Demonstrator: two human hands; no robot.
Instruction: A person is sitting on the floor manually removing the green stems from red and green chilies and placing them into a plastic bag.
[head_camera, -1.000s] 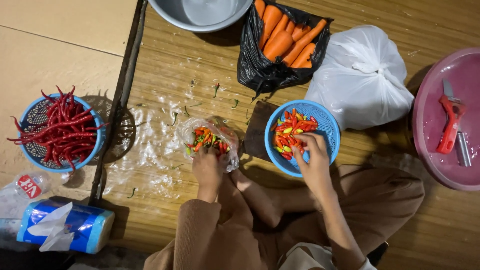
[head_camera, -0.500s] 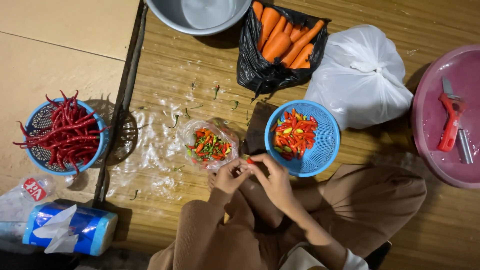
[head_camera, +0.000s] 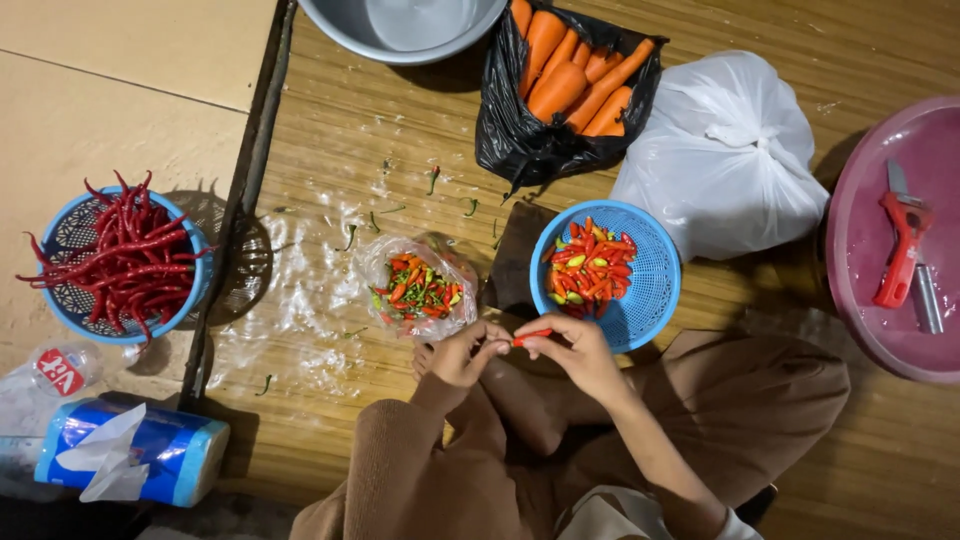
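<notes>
My left hand (head_camera: 462, 353) and my right hand (head_camera: 574, 352) meet over my lap and pinch the two ends of one small red chili (head_camera: 532, 336). Just beyond the hands sits a clear plastic bag of small red, orange and green chilies (head_camera: 420, 287). To its right stands a blue mesh basket (head_camera: 655, 268) with more small chilies in it. Both my sleeves are brown.
At far left a blue basket of long red chilies (head_camera: 118, 260). At the top a grey basin (head_camera: 400, 25), a black bag of carrots (head_camera: 570, 75) and a tied white bag (head_camera: 722, 155). A pink tray (head_camera: 860, 250) with an orange peeler (head_camera: 900, 250) lies right. A tissue pack (head_camera: 130, 462) lies bottom left.
My right hand left the blue basket with a chili and came back over my lap. My left hand left the clear bag and joined it on the chili.
</notes>
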